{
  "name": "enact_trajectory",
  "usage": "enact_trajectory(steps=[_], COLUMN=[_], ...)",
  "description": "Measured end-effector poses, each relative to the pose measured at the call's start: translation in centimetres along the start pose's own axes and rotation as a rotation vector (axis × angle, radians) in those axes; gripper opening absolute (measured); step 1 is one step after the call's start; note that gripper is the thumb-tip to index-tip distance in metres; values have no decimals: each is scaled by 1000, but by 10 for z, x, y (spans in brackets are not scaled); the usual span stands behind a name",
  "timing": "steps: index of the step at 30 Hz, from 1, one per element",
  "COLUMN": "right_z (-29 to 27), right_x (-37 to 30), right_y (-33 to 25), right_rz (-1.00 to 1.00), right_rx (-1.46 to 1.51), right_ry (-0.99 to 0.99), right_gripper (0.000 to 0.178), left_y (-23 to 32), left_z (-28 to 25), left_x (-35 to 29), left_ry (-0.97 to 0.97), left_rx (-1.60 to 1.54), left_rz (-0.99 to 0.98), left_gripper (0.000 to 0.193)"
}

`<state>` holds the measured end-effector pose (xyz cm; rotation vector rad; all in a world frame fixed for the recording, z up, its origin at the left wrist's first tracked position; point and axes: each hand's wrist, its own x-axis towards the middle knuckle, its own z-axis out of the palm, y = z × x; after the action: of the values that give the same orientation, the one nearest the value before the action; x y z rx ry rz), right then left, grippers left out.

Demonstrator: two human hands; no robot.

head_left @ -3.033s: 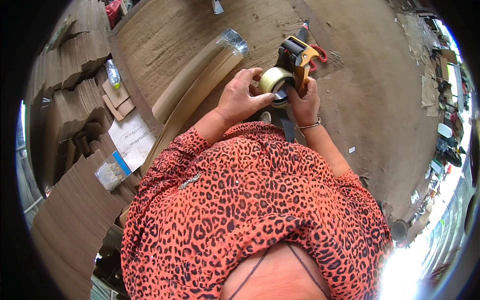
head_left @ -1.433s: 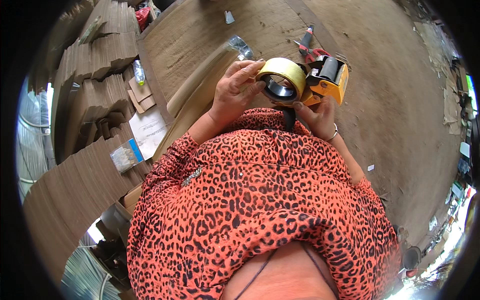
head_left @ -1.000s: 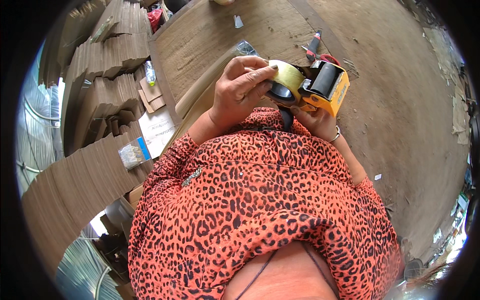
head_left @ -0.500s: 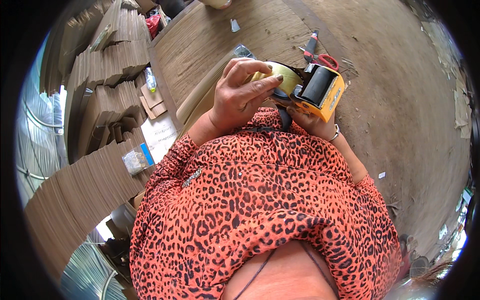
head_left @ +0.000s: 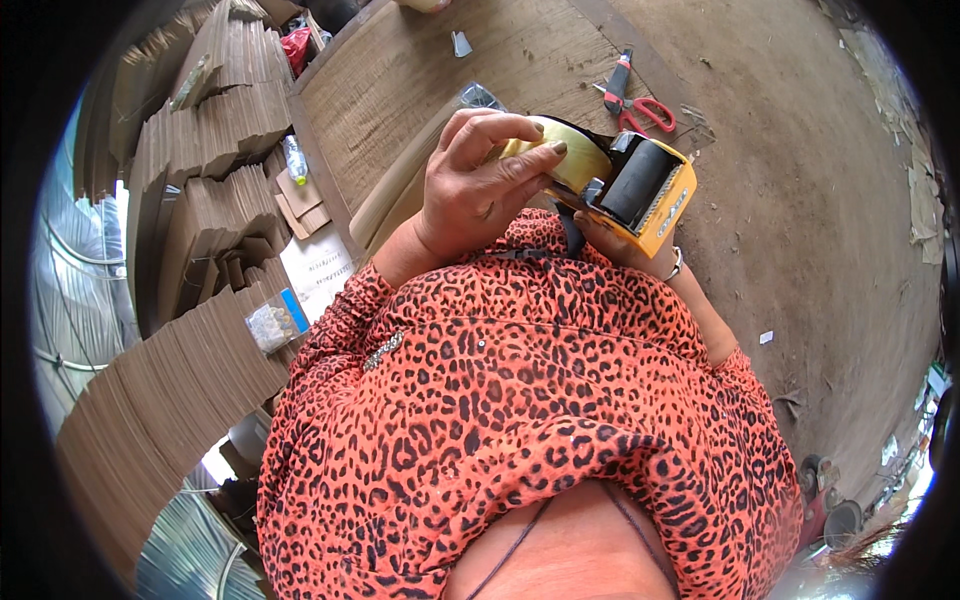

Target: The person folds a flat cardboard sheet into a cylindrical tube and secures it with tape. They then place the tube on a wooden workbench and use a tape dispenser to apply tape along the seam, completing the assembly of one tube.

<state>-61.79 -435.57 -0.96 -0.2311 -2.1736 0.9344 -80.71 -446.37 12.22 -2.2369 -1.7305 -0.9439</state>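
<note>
A yellow tape dispenser (head_left: 667, 205) with a black roller and a toothed edge is tilted in front of my body. My right hand (head_left: 628, 246) grips it from beneath, its fingers partly hidden behind the frame. A roll of clear yellowish tape (head_left: 578, 158) sits in the dispenser. On the roll's near-left side, my left hand (head_left: 472, 182) rests its bent thumb and forefinger against the tape, the other fingers curled. Whether a loose tape end is between those fingertips, I cannot tell. Red-handled scissors (head_left: 652, 116) lie just beyond the dispenser, beside a dark-handled tool (head_left: 618, 78).
Stacks of flat cardboard (head_left: 165, 385) fill the left side. A small clear bag (head_left: 272, 325), a white written sheet (head_left: 318, 272) and a marker-like bottle (head_left: 295, 160) lie there. Ahead is a wooden tabletop (head_left: 400, 75) with a white scrap (head_left: 460, 44). Dirt floor (head_left: 800, 220) spreads at right.
The dispenser has tipped slightly and shifted a little down and right with my right hand. My left fingers stay at the tape roll. The view has shifted slightly.
</note>
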Motion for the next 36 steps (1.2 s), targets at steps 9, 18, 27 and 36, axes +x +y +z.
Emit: enact_trajectory(steps=[9, 18, 27, 36], right_z=[2, -10, 5, 2], right_x=[-10, 5, 1, 27], right_y=[-1, -7, -6, -13], right_rz=[348, -3, 285, -54], right_rx=[314, 13, 437, 246], right_ry=[-89, -8, 100, 137], right_gripper=[41, 43, 65, 67], left_y=[-3, -8, -11, -12], left_z=[-4, -11, -20, -21], left_x=[-3, -6, -2, 0], left_ry=[124, 37, -81, -104], left_rx=[-258, -323, -312, -284], left_rz=[-251, -276, -272, -245], left_gripper=[21, 14, 11, 10])
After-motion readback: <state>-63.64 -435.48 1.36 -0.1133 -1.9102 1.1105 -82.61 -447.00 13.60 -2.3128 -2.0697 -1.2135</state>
